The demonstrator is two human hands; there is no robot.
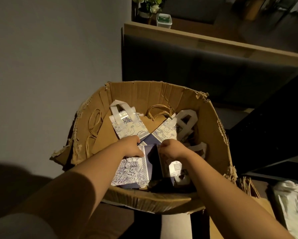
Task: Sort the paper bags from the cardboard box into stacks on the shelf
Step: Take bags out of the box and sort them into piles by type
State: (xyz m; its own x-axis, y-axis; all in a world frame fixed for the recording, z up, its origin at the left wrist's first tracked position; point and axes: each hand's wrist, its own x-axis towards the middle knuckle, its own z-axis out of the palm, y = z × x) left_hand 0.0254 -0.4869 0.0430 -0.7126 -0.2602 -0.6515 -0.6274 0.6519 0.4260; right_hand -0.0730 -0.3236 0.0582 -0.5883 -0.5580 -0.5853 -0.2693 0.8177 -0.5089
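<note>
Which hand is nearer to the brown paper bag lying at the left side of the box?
Left. The left hand is just beside the brown paper bag; the right hand is farther right.

Paper bags in cardboard box; both hands inside box; shelf behind box.

Cardboard box: rough corrugated brown, torn edges. Printed bags: glossy paper. Brown bags: matt kraft paper, twisted-paper handles. Shelf: smooth wood.
</note>
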